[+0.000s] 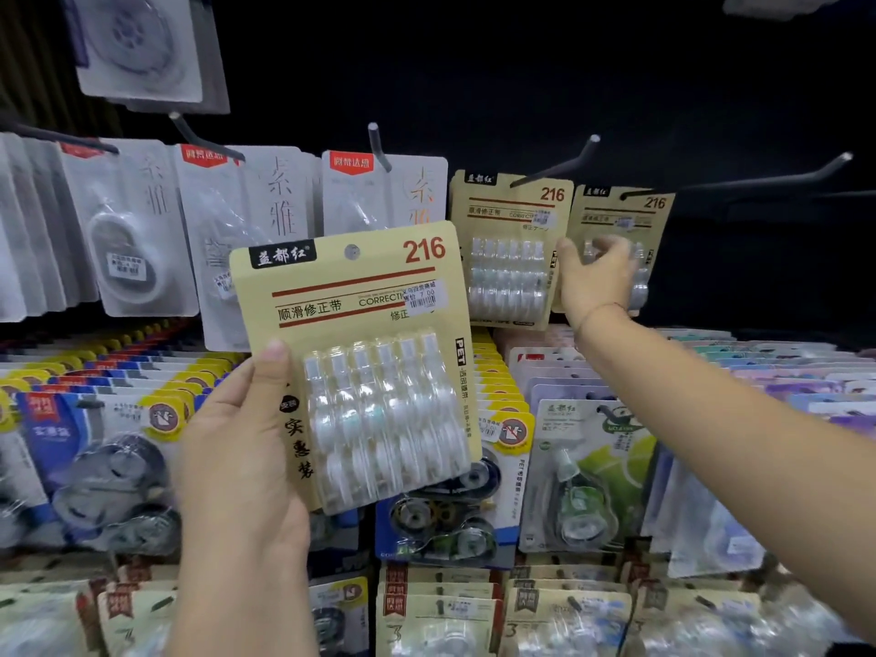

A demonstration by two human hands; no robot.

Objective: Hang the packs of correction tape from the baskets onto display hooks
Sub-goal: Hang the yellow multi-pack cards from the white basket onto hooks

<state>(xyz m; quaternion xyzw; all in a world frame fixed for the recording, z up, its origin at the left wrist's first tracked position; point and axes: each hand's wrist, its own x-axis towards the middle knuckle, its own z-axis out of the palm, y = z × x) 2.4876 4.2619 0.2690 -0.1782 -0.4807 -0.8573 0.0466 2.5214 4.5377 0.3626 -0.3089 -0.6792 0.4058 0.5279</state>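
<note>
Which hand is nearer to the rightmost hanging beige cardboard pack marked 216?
Right. The right hand grips the rightmost hanging beige cardboard pack at its clear blister. The left hand is far off to the lower left, holding a second beige cardboard pack.

Three beige 216 correction tape packs are in view: the near pack [355, 324], the middle pack [509, 248] and the far pack [611, 213]. The near pack holds six clear dispensers [379, 419] in a row. Three white packs [355, 192] with red tabs hang alongside. Four pale-tipped display hooks [373, 130] project above. One green pack [588, 471] hangs below.
</note>
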